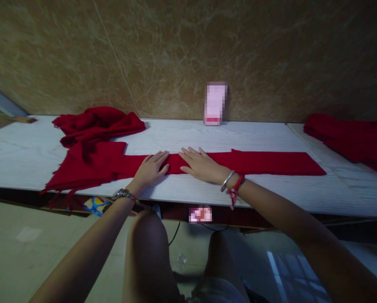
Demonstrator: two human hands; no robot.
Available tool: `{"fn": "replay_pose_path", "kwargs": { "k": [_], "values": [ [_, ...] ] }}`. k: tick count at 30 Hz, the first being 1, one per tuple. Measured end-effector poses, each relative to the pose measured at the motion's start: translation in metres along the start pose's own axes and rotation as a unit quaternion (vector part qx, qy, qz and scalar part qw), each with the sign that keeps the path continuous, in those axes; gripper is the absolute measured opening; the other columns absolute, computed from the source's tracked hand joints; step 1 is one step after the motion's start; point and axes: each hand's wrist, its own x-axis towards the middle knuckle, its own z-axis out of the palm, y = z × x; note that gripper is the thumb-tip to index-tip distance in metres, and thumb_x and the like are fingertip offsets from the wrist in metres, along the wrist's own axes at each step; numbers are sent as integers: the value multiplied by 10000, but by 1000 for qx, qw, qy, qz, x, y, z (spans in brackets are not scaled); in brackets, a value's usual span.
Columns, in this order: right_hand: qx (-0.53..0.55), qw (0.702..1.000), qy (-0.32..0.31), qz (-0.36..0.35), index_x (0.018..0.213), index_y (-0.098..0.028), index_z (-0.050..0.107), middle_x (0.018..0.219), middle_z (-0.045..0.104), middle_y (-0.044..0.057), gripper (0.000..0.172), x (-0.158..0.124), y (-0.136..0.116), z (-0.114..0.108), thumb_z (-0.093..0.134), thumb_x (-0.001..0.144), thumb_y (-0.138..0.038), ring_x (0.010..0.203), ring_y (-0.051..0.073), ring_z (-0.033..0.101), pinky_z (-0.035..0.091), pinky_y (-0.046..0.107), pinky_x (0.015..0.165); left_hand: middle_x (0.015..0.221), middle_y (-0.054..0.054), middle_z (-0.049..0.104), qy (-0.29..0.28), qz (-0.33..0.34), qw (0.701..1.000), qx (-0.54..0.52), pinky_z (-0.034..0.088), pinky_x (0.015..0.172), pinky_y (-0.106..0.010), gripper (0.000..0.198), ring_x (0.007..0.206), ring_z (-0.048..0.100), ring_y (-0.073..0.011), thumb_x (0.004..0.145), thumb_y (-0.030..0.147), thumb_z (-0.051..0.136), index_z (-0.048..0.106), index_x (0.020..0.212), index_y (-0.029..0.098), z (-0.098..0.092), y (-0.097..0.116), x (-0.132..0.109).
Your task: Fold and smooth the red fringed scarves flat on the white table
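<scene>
A red fringed scarf (pixel 264 163) lies along the white table, folded lengthwise into a long narrow strip. Its left part (pixel 90 164) spreads wider, and fringe hangs over the table's front edge. My left hand (pixel 150 169) rests flat on the strip near its middle, fingers stretched out. Just to the right, my right hand (pixel 204 165) also presses flat on the cloth with fingers spread. Neither hand grips anything. A small corner of cloth sticks up at the strip's back edge, right of my right hand.
Behind the scarf's left part sits a crumpled red cloth (pixel 103 122) with fringe. More red cloth (pixel 349 139) lies at the table's right end. A blurred pink object (pixel 215 104) leans against the marbled wall (pixel 163 54). Items sit under the white tabletop (pixel 182 134).
</scene>
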Motion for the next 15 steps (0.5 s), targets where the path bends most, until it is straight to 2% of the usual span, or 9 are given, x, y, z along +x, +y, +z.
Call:
{"fn": "replay_pose_path", "kwargs": {
  "k": [4, 7, 11, 15],
  "values": [
    [17, 1000, 12, 23, 1423, -85, 335, 1498, 304, 152, 593, 12, -13, 12, 354, 930, -415, 1387, 290, 248, 219, 530, 1111, 1443, -104, 405, -1, 12, 1000, 12, 295, 1095, -432, 544, 1350, 346, -222, 902, 325, 286, 392, 1387, 104, 2, -2, 0],
    [6, 999, 10, 38, 1424, -77, 333, 1505, 288, 147, 579, 6, -8, 17, 325, 931, -379, 1390, 284, 244, 217, 519, 1114, 1445, -112, 402, 1, 21, 1000, 22, 296, 1095, -430, 549, 1349, 347, -222, 906, 330, 276, 383, 1391, 96, 4, -4, 0],
    [-18, 995, 4, 93, 1430, -82, 327, 1506, 296, 131, 559, -19, 19, 13, 279, 913, -288, 1383, 279, 264, 238, 523, 1105, 1442, -90, 415, 9, 29, 999, 26, 306, 1091, -420, 542, 1341, 362, -213, 910, 348, 264, 388, 1389, 128, 6, -6, 1],
    [-62, 987, 18, 149, 1415, -116, 369, 1485, 352, 128, 555, -50, 51, 9, 285, 888, -268, 1361, 280, 315, 261, 515, 1095, 1434, -113, 423, 14, 35, 999, 18, 309, 1087, -435, 556, 1337, 368, -230, 904, 350, 255, 398, 1381, 103, 8, -8, 0]
  ]
}}
